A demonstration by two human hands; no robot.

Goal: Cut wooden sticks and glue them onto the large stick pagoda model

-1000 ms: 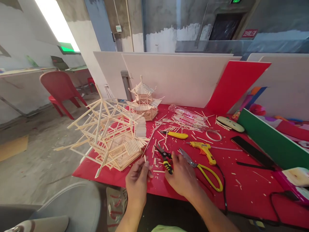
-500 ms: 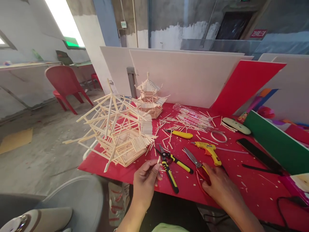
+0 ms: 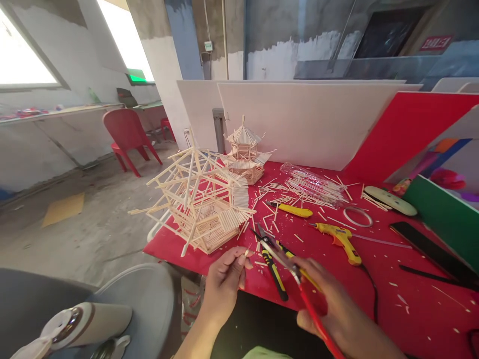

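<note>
My left hand (image 3: 223, 282) pinches a short wooden stick (image 3: 247, 252) between thumb and fingertips, just over the near edge of the red table (image 3: 377, 294). My right hand (image 3: 329, 306) is closed on the red and yellow handles of the scissors (image 3: 290, 267), lifted off the table with the blades pointing up-left toward the stick. Black-and-yellow cutting pliers (image 3: 273, 264) lie on the table between my hands. A large stick-built roof frame (image 3: 204, 202) stands at the table's left end, with a small finished stick pavilion (image 3: 245, 152) behind it.
On the table lie a yellow glue gun (image 3: 342, 240), a yellow utility knife (image 3: 294, 210), a bag of sticks (image 3: 312, 187), a tape ring (image 3: 357, 217) and a black ruler (image 3: 426, 247). White and red boards stand behind. A red chair (image 3: 129, 137) is at left.
My right hand left the pliers, went right to the scissors, took them by the handles and lifted them toward the left hand. The left hand kept its stick. The camera turned left.
</note>
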